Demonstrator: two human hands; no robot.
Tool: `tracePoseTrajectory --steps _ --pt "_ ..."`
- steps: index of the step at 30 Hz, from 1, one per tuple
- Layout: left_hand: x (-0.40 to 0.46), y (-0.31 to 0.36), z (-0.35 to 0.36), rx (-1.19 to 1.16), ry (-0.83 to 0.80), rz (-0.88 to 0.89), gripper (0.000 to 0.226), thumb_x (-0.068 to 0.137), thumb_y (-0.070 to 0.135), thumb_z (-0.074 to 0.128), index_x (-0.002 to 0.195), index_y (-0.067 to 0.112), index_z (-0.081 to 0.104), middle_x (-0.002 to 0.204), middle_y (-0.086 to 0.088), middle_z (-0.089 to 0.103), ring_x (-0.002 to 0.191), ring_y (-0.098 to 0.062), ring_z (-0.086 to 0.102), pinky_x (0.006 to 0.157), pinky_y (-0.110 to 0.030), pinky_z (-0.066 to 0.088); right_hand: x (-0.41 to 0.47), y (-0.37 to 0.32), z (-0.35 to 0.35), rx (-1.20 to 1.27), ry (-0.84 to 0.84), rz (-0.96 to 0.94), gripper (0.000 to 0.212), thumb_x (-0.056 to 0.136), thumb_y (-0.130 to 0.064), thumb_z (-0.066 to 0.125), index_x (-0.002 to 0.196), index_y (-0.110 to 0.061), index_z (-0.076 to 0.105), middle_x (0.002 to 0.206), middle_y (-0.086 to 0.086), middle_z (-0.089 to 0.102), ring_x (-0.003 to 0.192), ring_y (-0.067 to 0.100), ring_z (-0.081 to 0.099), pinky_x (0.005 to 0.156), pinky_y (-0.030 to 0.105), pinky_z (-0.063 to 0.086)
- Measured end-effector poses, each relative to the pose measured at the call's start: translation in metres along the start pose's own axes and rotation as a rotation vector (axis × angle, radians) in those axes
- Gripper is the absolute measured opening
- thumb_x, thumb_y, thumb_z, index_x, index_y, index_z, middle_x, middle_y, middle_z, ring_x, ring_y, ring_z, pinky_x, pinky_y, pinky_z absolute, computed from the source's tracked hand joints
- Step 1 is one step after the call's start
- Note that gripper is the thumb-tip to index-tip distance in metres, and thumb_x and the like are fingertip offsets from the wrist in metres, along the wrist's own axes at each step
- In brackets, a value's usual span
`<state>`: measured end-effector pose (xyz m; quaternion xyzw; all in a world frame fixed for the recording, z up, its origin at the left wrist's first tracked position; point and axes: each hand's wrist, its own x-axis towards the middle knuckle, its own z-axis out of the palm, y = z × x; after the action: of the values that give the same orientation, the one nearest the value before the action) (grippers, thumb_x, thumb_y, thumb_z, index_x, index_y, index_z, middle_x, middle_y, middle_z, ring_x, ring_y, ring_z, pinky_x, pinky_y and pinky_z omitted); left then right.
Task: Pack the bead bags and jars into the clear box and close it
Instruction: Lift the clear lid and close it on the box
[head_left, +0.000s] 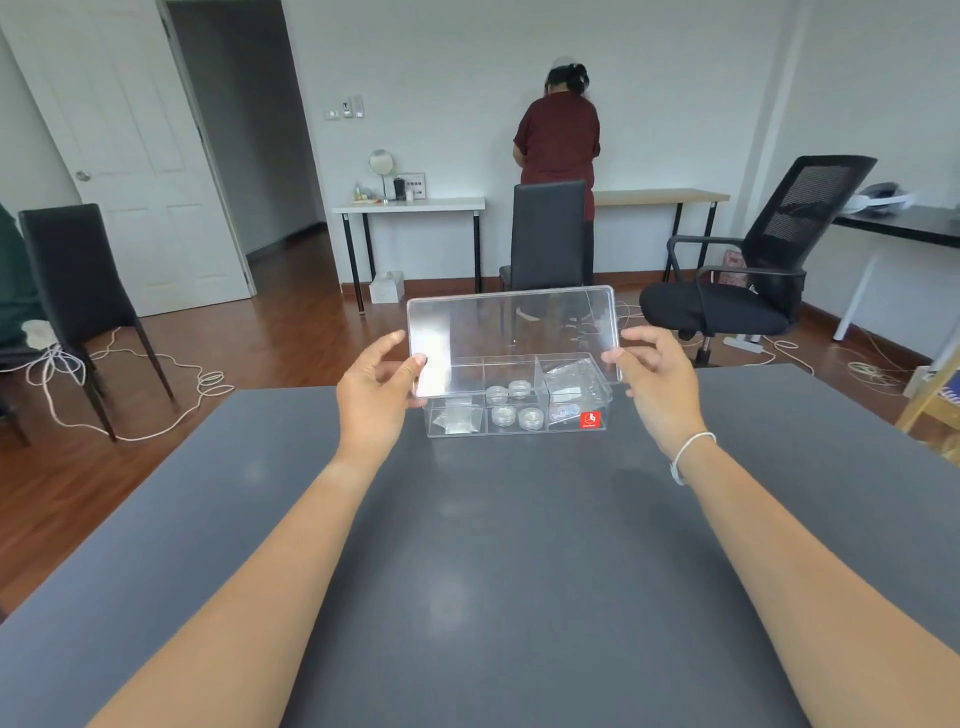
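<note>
A: Where's the clear box (519, 410)?
B: Centre frame, on the grey table (467, 545), 4 jars (511, 402) in its middle compartment.
A: Hands?
B: Left hand (376, 395) and right hand (657, 376) pinch the lid (511, 338) ends, tilted above it.

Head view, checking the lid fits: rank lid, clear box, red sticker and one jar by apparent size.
1. Lid, though nearer the camera.
2. Clear box.
3. and 4. Jar and red sticker look alike.
</note>
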<state>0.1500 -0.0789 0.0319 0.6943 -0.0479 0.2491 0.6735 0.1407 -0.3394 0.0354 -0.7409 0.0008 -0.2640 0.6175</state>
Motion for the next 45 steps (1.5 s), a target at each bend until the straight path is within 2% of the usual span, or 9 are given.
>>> tracePoseTrajectory --steps 3,5,9,12,16,21,25,32,45 --pt "0.0 -0.003 0.004 0.005 0.026 -0.009 0.015 0.083 0.016 0.063 0.095 0.02 0.056 0.073 -0.004 0.066 0.056 -0.008 0.062 0.063 -0.031 0.057 0.001 0.006 0.003 -0.013 0.055 0.011 0.016 0.084 -0.017 0.056 0.077 -0.031 0.052 0.093 0.002 0.071 0.071 0.001 0.056 0.076 0.029 0.047" --pt "0.001 -0.006 0.005 0.049 0.02 -0.019 0.013 0.083 0.02 0.064 0.094 0.021 0.058 0.077 -0.003 0.068 0.065 -0.013 0.062 0.073 -0.037 0.057 0.002 0.01 0.004 -0.038 0.058 0.02 0.011 0.084 -0.02 0.056 0.079 -0.03 0.054 0.094 0.0 0.07 0.077 0.003 0.057 0.075 0.027 0.047" --pt "0.002 -0.015 0.003 0.11 -0.062 -0.028 0.024 0.083 0.028 0.063 0.106 0.028 0.059 0.089 0.011 0.067 0.089 -0.005 0.06 0.09 -0.029 0.046 0.004 0.02 0.003 -0.062 0.02 0.046 0.01 0.085 -0.024 0.058 0.096 -0.024 0.058 0.102 -0.003 0.066 0.093 0.009 0.058 0.077 0.025 0.047" --pt "0.0 -0.02 0.002 0.145 -0.127 -0.042 0.04 0.081 0.032 0.065 0.119 0.028 0.054 0.104 0.012 0.064 0.104 -0.004 0.055 0.091 -0.02 0.037 0.002 0.024 0.003 -0.065 -0.003 0.047 0.013 0.086 -0.026 0.056 0.099 -0.025 0.059 0.104 -0.006 0.063 0.094 0.007 0.056 0.074 0.02 0.045" --pt "0.001 -0.027 0.001 0.216 -0.191 -0.084 0.059 0.08 0.034 0.065 0.133 0.025 0.042 0.121 0.011 0.057 0.114 -0.006 0.046 0.095 -0.022 0.03 -0.002 0.027 0.005 -0.094 -0.028 0.057 0.023 0.088 -0.031 0.052 0.108 -0.022 0.059 0.106 -0.008 0.059 0.094 0.008 0.054 0.066 0.013 0.043" --pt "0.001 -0.037 -0.002 0.253 -0.236 -0.115 0.064 0.08 0.033 0.065 0.137 0.025 0.036 0.139 0.006 0.048 0.127 -0.01 0.04 0.102 -0.024 0.027 -0.006 0.029 0.006 -0.17 -0.024 0.047 0.031 0.09 -0.033 0.049 0.118 -0.023 0.055 0.117 -0.006 0.058 0.103 0.01 0.052 0.087 0.024 0.043" --pt "0.002 -0.04 -0.001 0.278 -0.234 -0.114 0.064 0.079 0.036 0.065 0.136 0.028 0.037 0.142 0.007 0.043 0.13 -0.012 0.037 0.105 -0.027 0.027 -0.007 0.029 0.007 -0.212 -0.026 0.062 0.036 0.092 -0.033 0.046 0.125 -0.021 0.052 0.134 0.002 0.054 0.122 0.02 0.049 0.101 0.036 0.041" --pt "0.002 -0.042 0.001 0.304 -0.216 -0.104 0.061 0.079 0.036 0.066 0.134 0.026 0.041 0.142 0.005 0.042 0.128 -0.013 0.039 0.105 -0.028 0.029 -0.006 0.032 0.01 -0.256 -0.04 0.111 0.041 0.092 -0.037 0.043 0.131 -0.023 0.045 0.14 0.003 0.047 0.128 0.024 0.044 0.104 0.043 0.041" --pt "0.003 -0.042 0.001 0.273 -0.2 -0.155 0.061 0.079 0.035 0.066 0.134 0.022 0.042 0.14 0.004 0.045 0.124 -0.013 0.042 0.096 -0.022 0.031 -0.007 0.031 0.012 -0.286 -0.066 0.13 0.043 0.092 -0.037 0.042 0.132 -0.024 0.043 0.141 0.002 0.046 0.126 0.023 0.045 0.098 0.036 0.044"
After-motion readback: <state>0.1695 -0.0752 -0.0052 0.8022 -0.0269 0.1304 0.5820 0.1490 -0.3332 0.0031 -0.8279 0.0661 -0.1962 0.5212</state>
